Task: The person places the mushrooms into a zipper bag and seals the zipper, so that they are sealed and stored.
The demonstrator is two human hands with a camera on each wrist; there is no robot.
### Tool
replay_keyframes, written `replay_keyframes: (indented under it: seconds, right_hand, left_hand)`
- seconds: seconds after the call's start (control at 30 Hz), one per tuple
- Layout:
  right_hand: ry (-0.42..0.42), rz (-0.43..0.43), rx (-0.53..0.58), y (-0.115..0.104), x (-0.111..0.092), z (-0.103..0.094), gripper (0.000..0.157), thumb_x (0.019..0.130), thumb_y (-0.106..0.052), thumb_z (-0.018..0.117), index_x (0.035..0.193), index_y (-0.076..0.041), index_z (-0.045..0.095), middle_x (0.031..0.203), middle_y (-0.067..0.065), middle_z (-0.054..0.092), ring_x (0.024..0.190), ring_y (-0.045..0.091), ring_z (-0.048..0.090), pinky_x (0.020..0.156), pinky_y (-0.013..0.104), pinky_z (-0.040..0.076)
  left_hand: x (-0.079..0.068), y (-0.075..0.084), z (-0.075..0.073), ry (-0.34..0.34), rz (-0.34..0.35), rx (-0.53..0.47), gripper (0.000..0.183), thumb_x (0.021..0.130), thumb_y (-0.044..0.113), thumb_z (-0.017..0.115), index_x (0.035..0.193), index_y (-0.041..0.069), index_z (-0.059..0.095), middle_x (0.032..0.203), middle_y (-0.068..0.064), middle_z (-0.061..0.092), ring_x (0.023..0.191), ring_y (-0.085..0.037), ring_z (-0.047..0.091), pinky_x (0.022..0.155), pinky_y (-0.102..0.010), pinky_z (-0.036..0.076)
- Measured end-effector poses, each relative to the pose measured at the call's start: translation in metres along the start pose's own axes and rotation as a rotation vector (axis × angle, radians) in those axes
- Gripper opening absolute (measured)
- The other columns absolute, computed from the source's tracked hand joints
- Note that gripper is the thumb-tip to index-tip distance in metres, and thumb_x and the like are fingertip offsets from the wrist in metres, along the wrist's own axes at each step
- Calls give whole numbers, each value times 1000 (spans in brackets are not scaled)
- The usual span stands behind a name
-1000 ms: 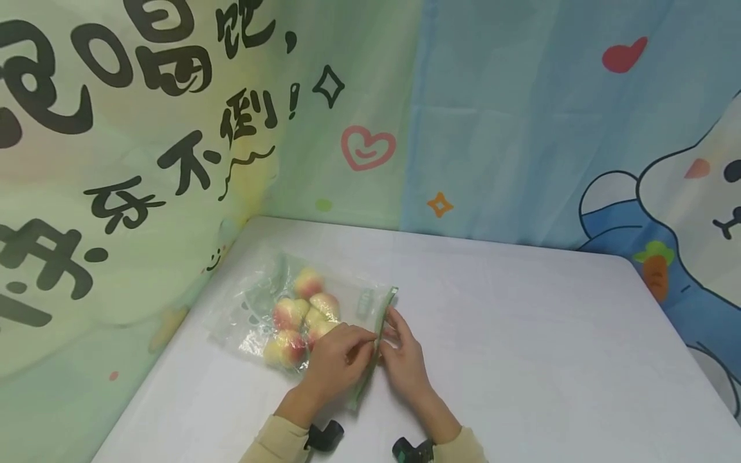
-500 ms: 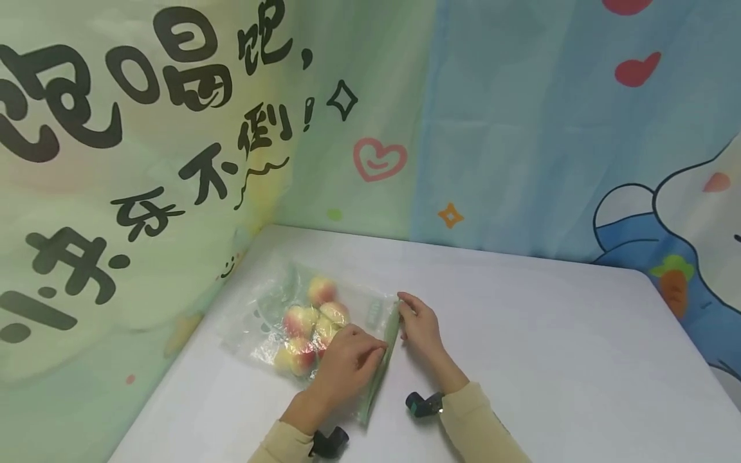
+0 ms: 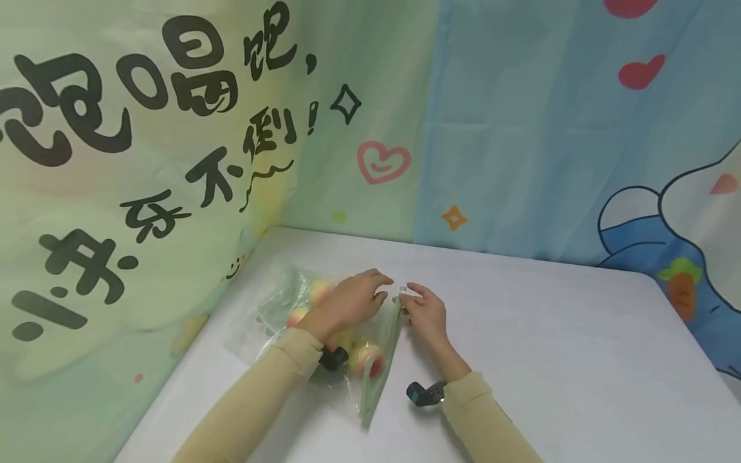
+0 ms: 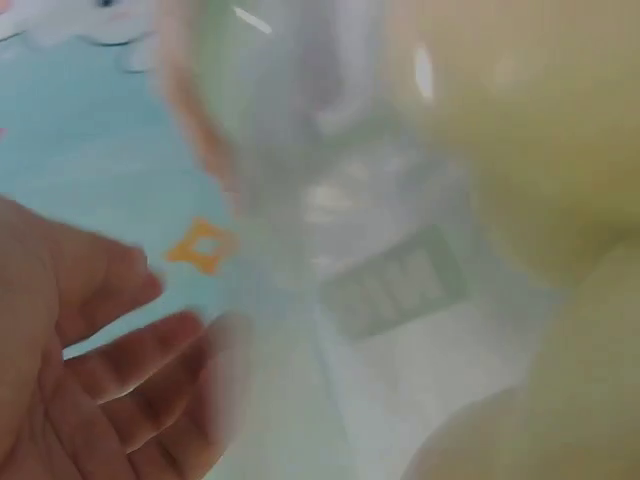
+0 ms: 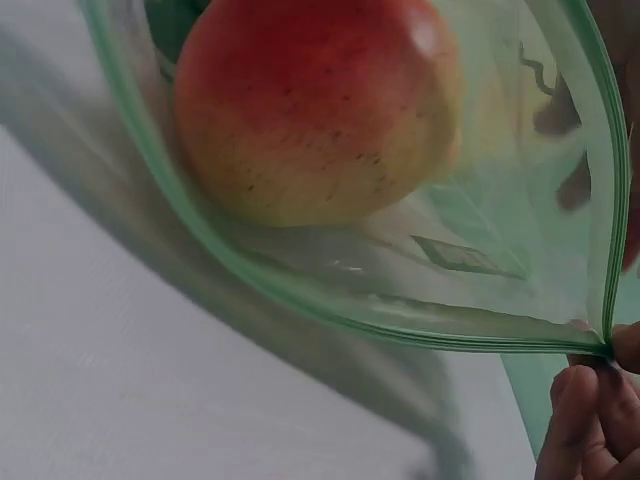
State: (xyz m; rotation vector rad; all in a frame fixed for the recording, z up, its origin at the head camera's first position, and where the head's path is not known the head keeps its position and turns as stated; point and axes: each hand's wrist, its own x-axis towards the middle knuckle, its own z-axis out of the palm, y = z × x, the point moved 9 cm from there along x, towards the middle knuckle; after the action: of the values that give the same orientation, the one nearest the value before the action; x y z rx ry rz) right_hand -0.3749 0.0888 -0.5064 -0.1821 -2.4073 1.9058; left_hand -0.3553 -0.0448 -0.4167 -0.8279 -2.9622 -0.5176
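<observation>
A clear zip-lock bag with a green zip edge lies on the table with several peaches inside. At its far right corner my right hand pinches the zip edge between thumb and fingers. My left hand reaches over the bag close to that same corner, fingers loosely bent with nothing gripped; its forearm hides part of the peaches. The right wrist view shows the zip strip parted into a wide mouth, a red-and-yellow peach just inside. In the left wrist view, fingers are beside the printed plastic.
A white table extends to the right of the bag. Printed cloth hangs behind and along the left side. A small black camera sits at each wrist, the right one low over the table.
My right hand has slid from mid-edge to the far corner. My left hand has left the middle of the zip edge and moved away toward that corner. The bag's mouth has parted.
</observation>
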Motion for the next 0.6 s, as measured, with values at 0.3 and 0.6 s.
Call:
replay_keyframes:
  seconds: [0.3, 0.6]
  right_hand:
    - [-26, 64, 44, -4, -2, 4, 28, 91, -24, 66, 106, -1, 71, 81, 7, 71, 67, 12, 63, 54, 21, 51]
    - [-101, 109, -19, -3, -11, 5, 28, 87, -24, 64, 95, 2, 73, 77, 6, 69, 66, 12, 63, 57, 23, 53]
  left_hand:
    - [39, -14, 27, -98, -26, -33, 17, 98, 17, 58, 109, 13, 70, 103, 1, 69, 89, -16, 64, 77, -32, 52]
    - [46, -14, 21, -10, -89, 53, 10, 96, 18, 61, 89, 15, 68, 87, 5, 63, 72, -11, 56, 65, -29, 50]
